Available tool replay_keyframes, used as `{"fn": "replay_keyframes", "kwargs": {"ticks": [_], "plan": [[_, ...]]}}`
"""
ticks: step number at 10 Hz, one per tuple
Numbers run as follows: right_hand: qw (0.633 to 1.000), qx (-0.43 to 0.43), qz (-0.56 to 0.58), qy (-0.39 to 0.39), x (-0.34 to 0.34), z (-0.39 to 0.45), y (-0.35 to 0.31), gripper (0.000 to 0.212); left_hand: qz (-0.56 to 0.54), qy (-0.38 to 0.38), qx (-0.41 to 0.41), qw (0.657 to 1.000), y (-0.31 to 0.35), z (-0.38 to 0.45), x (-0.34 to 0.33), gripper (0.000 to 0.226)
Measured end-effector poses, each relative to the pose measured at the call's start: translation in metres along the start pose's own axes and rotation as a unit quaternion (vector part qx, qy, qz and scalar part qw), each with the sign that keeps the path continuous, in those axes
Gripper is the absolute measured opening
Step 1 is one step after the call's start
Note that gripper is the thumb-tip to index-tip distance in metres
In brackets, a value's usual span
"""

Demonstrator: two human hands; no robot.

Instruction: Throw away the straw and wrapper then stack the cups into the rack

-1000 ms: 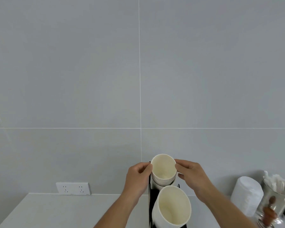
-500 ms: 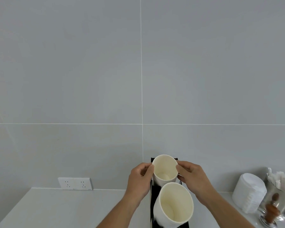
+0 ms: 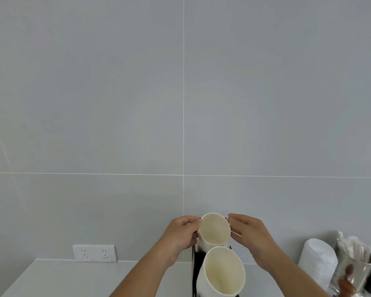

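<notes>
A white paper cup (image 3: 214, 231) sits nested on top of a stack of cups in the far slot of the black rack (image 3: 194, 264). My left hand (image 3: 181, 234) grips the cup's left side, and my right hand (image 3: 250, 232) pinches its right rim. A second, larger stack of white cups (image 3: 222, 273) stands in the rack's near slot, open end up. No straw or wrapper from the task shows on the counter.
A white counter (image 3: 73, 277) runs along a grey tiled wall with a double socket (image 3: 94, 253). At the right stand a stack of white lids (image 3: 318, 261) and a glass jar of wrapped straws (image 3: 354, 260).
The top cup has sunk lower onto the far stack with both hands still on it. The camera has tilted slightly, shifting the scene.
</notes>
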State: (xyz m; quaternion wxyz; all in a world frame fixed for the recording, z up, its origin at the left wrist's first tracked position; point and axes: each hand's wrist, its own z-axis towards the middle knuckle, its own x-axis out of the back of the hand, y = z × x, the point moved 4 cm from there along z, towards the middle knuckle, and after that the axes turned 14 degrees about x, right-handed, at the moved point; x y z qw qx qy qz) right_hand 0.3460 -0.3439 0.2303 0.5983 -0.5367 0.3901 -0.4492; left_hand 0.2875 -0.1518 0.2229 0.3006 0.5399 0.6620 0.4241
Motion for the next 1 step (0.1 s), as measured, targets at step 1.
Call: {"fn": "replay_keyframes", "kwargs": {"ticks": [1], "plan": [[0.999,0.016,0.026,0.019,0.0061,-0.0052,-0.0242,0.029,-0.002,-0.013,-0.033,0.999,0.0189,-0.0218,0.0042,0.011]]}}
